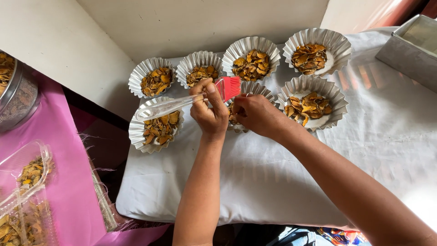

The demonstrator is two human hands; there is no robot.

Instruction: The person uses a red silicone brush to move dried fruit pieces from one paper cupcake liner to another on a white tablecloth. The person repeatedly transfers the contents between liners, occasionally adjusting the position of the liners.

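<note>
Left hand (208, 111) clenched around a brush (191, 102), clear handle slanting down to the left, red bristles (228, 87) up at the right, just above the middle cup (268, 94). Right hand (257, 114) curled over that same cup, fingers bent at its rim, covering most of it; whether pinching the foil or only resting on it, cannot tell. Seven fluted foil cups in all on a white cloth (255, 177), each filled with orange-brown dried chips (251, 65). Back row of four: far-left cup (135, 77), next cup (184, 66), third cup (236, 45), far-right cup (339, 43). Front row of three: left front cup (136, 132) under the brush handle, the middle one beneath the hands, right front cup (334, 98) just beside the right wrist. Neighbouring cups touching or nearly so at their rims. Metal box (403, 52) at the upper right edge of the cloth, well apart from the hands. Pink sheet (68, 182) at the left, with a mesh sieve (20, 102) holding more chips at its top and clear plastic trays (27, 182) of the same chips at the lower left. Pale wall behind the cups.
</note>
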